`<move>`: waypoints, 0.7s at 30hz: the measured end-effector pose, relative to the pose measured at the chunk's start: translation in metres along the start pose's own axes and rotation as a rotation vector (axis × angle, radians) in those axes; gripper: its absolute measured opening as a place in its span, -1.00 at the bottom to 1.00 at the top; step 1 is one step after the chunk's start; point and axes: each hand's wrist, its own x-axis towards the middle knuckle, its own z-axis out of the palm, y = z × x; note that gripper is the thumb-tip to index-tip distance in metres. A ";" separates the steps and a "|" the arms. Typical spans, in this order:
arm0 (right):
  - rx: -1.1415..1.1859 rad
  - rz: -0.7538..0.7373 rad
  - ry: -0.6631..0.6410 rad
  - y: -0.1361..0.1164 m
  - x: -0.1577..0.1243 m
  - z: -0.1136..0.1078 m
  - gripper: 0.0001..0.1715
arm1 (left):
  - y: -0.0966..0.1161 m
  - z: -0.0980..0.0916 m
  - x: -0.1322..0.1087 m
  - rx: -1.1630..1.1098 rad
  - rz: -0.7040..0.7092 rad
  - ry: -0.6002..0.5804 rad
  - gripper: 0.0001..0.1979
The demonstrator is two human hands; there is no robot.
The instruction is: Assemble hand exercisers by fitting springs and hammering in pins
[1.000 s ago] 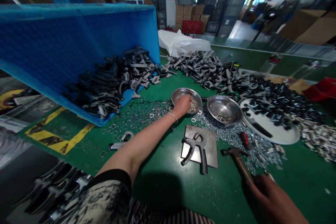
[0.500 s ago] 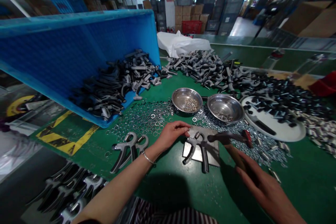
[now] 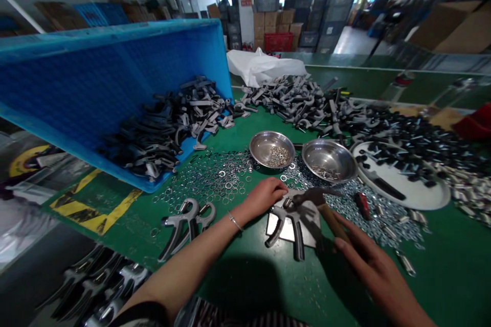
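A grey hand gripper [image 3: 287, 225] lies on a small metal plate [image 3: 279, 227] on the green table. My left hand [image 3: 264, 195] rests at the gripper's top end, fingertips pinched on something too small to make out. My right hand [image 3: 368, 260] grips the wooden handle of a hammer [image 3: 320, 203], and the hammer's head hovers just over the gripper's top. Two steel bowls [image 3: 272, 149] [image 3: 330, 160] holding small metal parts stand just beyond the plate.
A tilted blue crate [image 3: 115, 92] spills grey handle parts at left. More grippers [image 3: 184, 222] lie left of my forearm. Loose rings [image 3: 215, 176] cover the table. A white tray [image 3: 402, 184] of black parts sits at right, with a parts pile [image 3: 299, 97] behind.
My left hand came back from the left bowl to the gripper on the plate. My right hand lifted the hammer off the table and brought its head over the gripper.
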 end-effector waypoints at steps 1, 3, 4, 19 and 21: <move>0.033 0.068 0.053 0.003 -0.002 -0.002 -0.30 | -0.001 0.005 0.004 0.085 0.031 -0.003 -0.87; 0.105 0.198 0.085 0.010 -0.006 -0.005 -0.20 | -0.003 0.012 0.009 0.184 0.050 -0.016 -0.83; 0.153 0.253 0.070 0.014 -0.007 -0.005 -0.17 | -0.004 0.014 0.010 0.208 0.048 -0.026 -0.82; 0.511 0.375 0.011 0.030 -0.023 0.014 -0.17 | -0.001 0.029 0.005 0.644 0.206 -0.049 -0.83; 0.501 0.364 -0.006 0.030 -0.023 0.010 -0.19 | -0.001 0.032 0.002 0.812 0.314 -0.077 -0.83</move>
